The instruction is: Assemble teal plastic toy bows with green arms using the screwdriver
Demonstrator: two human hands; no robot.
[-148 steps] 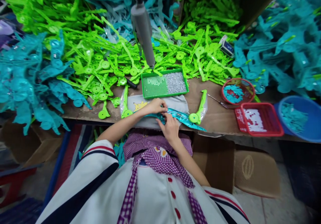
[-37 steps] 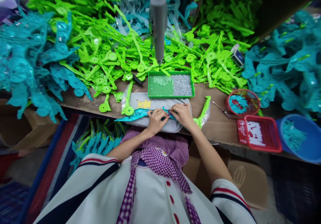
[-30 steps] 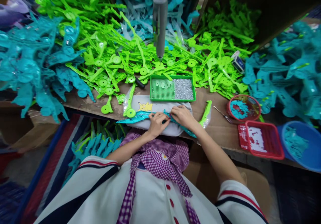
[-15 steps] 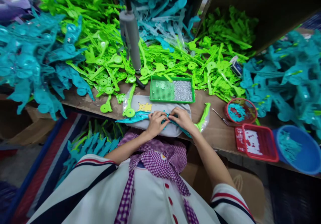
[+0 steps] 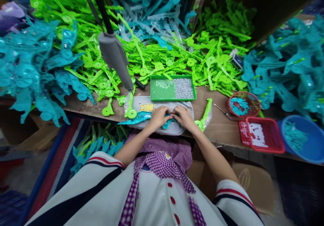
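While heaps of green parts (image 5: 162,55) crowd the upper frame, the surface (image 5: 217,124) carries a grey cloth (image 5: 162,104) at centre, where the left hand (image 5: 158,116) and right hand (image 5: 184,116) together pinch a teal part (image 5: 136,118) jutting leftward from beneath them.

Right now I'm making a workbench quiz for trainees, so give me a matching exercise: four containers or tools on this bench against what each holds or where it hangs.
Things:
1. green tray
2. round red basket
3. square red basket
4. grey power screwdriver

States:
A. white pieces inside
B. hangs tilted above the bench, left of the tray
C. teal pieces inside
D. silvery screws heaped in its right half

Pairs: 1-D, 2-C, 3-A, 4-B
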